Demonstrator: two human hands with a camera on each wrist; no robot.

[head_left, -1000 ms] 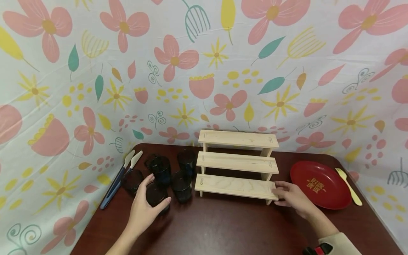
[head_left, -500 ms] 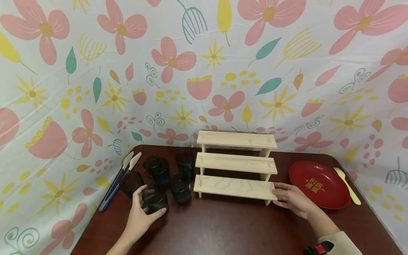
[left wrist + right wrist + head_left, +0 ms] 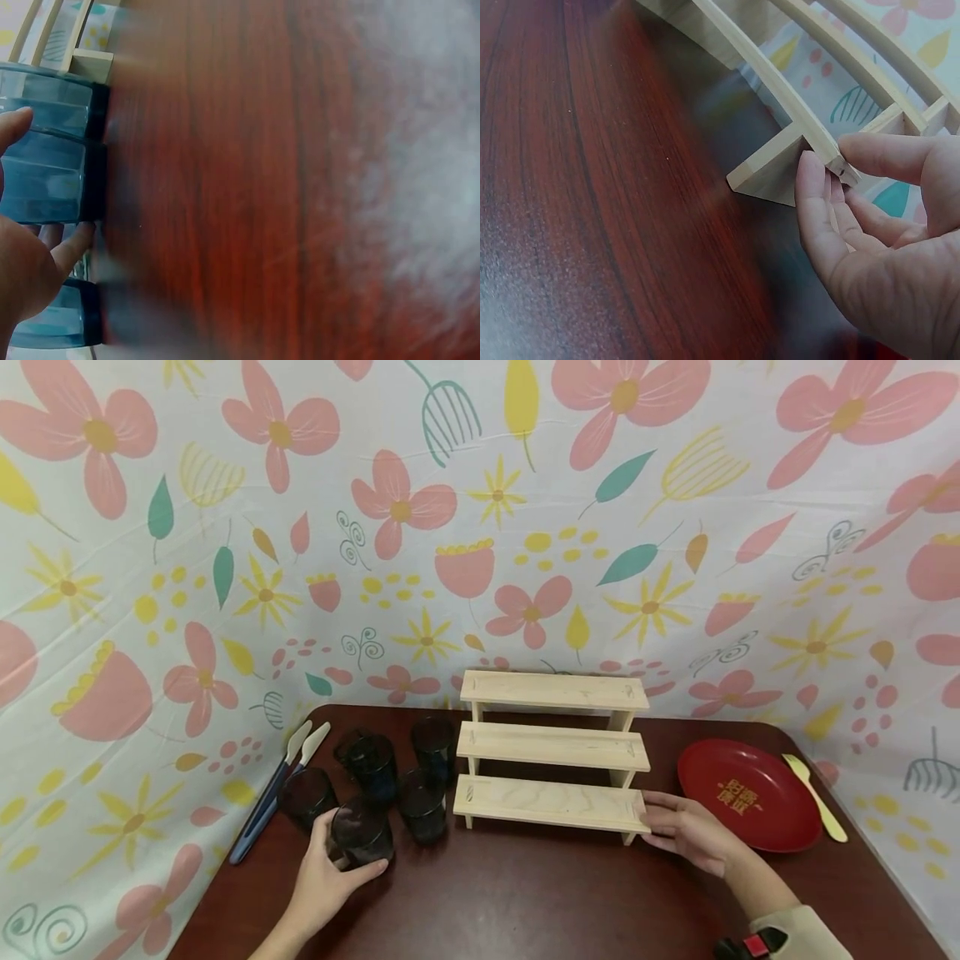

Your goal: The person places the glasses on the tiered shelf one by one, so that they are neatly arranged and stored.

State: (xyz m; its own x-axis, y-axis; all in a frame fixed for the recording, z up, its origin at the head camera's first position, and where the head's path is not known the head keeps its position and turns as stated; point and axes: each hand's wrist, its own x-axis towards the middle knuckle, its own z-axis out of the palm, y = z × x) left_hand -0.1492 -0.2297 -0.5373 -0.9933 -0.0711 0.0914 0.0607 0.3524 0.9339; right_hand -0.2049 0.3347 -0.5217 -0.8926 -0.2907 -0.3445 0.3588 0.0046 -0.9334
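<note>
My left hand (image 3: 322, 881) holds a dark glass tumbler (image 3: 363, 831) from its near left side, the thumb at the front and the fingers round the back. In the left wrist view the tumbler (image 3: 45, 176) looks bluish and see-through, its thick base close over the table. My right hand (image 3: 690, 835) pinches the right end of the lowest board of a three-step wooden rack (image 3: 547, 803). The right wrist view shows the thumb above that board (image 3: 780, 90) and the fingertips (image 3: 810, 169) below it.
More dark glasses stand close by, including one (image 3: 423, 806) to the right and another (image 3: 307, 797) to the left. Blue-handled knives (image 3: 266, 802) lie along the left table edge. A red plate (image 3: 750, 827) and a yellow fork (image 3: 821, 802) are at the right. Patterned cloth (image 3: 480, 527) hangs behind.
My left hand has closed round the tumbler, its fingers going from over the rim to the side, and the tumbler has shifted slightly towards me. My right hand keeps its place on the rack.
</note>
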